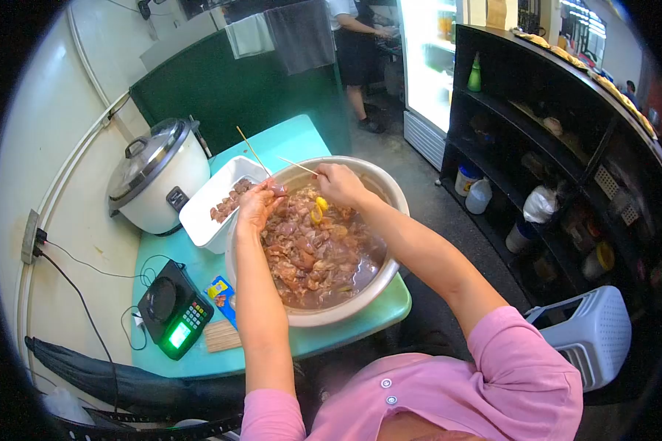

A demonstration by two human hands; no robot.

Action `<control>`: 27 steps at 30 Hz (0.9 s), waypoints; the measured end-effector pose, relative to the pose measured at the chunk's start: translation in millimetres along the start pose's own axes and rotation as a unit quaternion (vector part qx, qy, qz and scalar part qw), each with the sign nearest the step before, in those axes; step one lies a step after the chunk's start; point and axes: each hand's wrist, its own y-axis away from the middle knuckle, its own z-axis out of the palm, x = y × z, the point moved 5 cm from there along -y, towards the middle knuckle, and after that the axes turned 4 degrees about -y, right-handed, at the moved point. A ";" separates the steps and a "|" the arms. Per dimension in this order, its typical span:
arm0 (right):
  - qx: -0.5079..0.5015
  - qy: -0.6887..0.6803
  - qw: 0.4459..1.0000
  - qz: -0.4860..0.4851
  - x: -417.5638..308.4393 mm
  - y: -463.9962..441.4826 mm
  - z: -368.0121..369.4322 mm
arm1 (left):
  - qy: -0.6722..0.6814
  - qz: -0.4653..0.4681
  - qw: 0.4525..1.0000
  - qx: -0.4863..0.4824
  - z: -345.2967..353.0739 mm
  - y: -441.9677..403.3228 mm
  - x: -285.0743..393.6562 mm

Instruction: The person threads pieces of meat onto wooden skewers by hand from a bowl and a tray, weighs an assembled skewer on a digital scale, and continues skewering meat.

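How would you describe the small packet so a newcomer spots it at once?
On the turquoise table, find the big round basin. Between it and the black scale lies the packet: bright blue with yellow, unlike the wooden sticks beside it.

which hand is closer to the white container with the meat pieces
Left. The left hand is at the white container's edge, between it and the middle of the big basin; the right hand is farther off, over the basin's far side.
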 end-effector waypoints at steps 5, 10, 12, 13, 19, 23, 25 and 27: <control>-0.007 0.009 1.000 0.011 -0.1 1.8 -0.3 | -0.046 0.010 0.999 -0.009 1.8 -1.5 -0.7; -0.004 -0.008 1.000 0.026 0.6 2.8 0.6 | -0.132 0.050 0.989 0.035 6.7 3.4 2.1; -0.002 -0.005 1.000 0.030 0.2 2.8 0.1 | -0.274 0.109 0.951 0.089 5.6 1.7 8.5; -0.003 -0.005 1.000 0.029 -0.7 2.5 -0.6 | -0.273 0.109 0.952 0.090 5.0 -0.4 7.9; -0.018 0.000 1.000 0.018 1.9 1.7 3.1 | -0.217 0.124 0.961 0.121 6.3 9.6 13.7; -0.015 0.011 1.000 0.018 3.0 0.4 2.5 | -0.315 0.157 0.927 0.132 -11.2 5.1 17.0; -0.012 0.014 1.000 0.013 4.5 -0.6 4.1 | -0.501 0.157 0.842 0.126 -6.6 13.2 26.5; -0.017 0.017 1.000 0.002 5.0 -2.0 3.3 | -0.493 0.103 0.856 0.116 -9.9 18.6 27.1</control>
